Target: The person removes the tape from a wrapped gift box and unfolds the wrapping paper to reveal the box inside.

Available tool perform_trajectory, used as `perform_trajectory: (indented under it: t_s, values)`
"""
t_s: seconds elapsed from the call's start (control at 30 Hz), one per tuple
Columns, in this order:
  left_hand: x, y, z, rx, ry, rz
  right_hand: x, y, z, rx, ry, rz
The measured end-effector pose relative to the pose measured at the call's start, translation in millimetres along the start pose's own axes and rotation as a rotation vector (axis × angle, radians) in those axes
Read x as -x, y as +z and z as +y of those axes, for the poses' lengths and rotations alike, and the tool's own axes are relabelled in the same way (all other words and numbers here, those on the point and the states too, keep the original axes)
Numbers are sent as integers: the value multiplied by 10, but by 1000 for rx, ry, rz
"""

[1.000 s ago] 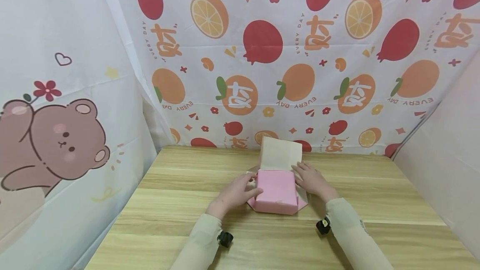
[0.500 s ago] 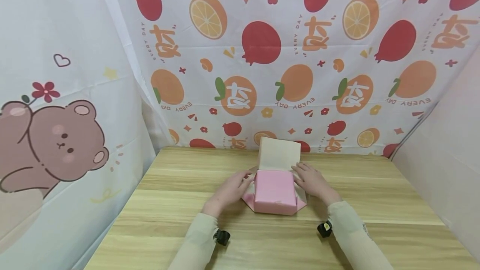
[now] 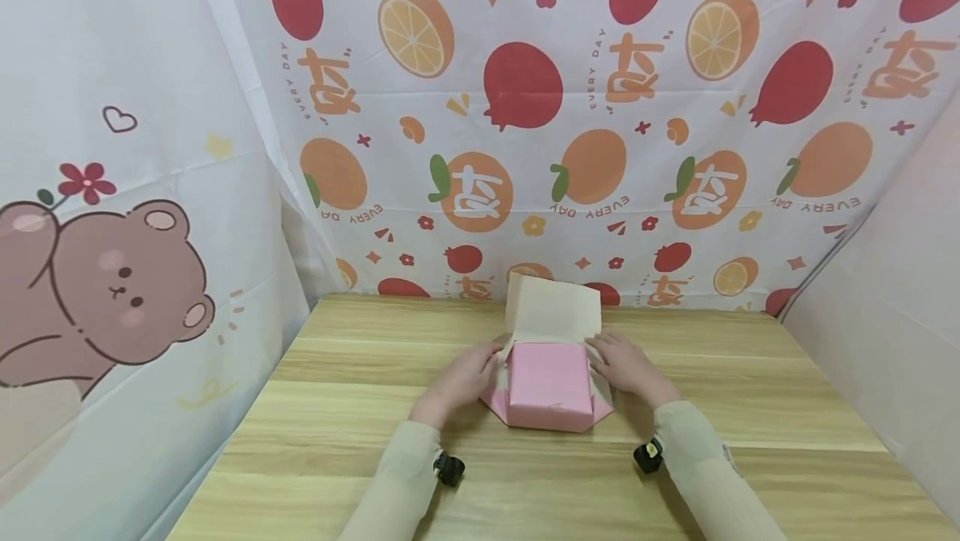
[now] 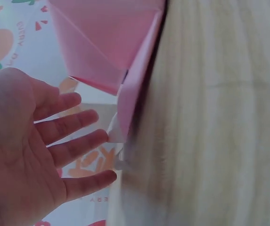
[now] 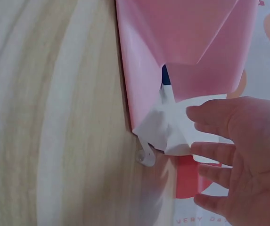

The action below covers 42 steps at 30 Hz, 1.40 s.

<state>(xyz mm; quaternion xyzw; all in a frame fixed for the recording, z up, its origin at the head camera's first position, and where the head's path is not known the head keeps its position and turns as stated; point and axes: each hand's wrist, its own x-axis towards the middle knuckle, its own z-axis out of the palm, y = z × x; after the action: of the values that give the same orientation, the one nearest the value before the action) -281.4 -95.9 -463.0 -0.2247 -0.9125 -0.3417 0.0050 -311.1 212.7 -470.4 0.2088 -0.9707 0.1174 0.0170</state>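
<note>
Hands flank a pink-wrapped box (image 3: 549,383) lying mid-table on the wooden table (image 3: 337,408), near its far edge. Left hand (image 3: 461,378) sits at the box's left side, fingers straight and spread, tips against the folded paper there; the left wrist view shows the fingers (image 4: 73,125) relaxed, gripping nothing. Right hand (image 3: 628,368) sits at the box's right side, fingers extended, touching the white underside of the side flap. Wrapping paper's far flap (image 3: 553,311) stands upright behind the box, pale side facing the person. Pink triangular folds splay out at both near corners. Fruit-print cloth (image 3: 525,107) hangs behind; bear-print cloth (image 3: 112,274) on the left.
</note>
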Motion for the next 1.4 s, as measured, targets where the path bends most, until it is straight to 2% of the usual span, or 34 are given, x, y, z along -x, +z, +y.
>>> perform_trajectory:
  t_s: [0.3, 0.5, 0.67, 0.77, 0.87, 0.93, 1.07, 1.17, 1.3, 1.4]
  values:
    - [-104, 72, -98, -121, -40, -64, -53, 55, 117, -74, 35, -90]
    - [-216, 36, -67, -255, -85, -195, -108, 79, 171, -66, 53, -130]
    - [-384, -43, -87, -371, -121, -323, -157, 68, 179, -58, 88, -181]
    - [-450, -117, -114, -395, -154, -392, -181, 80, 184, -37, 113, -218]
    - [-453, -179, -100, -383, -177, -419, -203, 91, 196, -14, 112, -234]
    - [-446, -194, -88, -376, -196, -428, -215, 88, 202, -2, 105, -241]
    - [-441, -178, -83, -390, -193, -428, -221, 57, 191, -7, 87, -232]
    - [-451, -147, -105, -356, -155, -367, -208, 17, 159, -70, 62, -169]
    - [-461, -112, -138, -176, -70, -258, -177, -47, 100, -187, 26, -72]
    - [-444, -116, -124, -23, -26, -213, -135, -111, 41, -266, 12, -38]
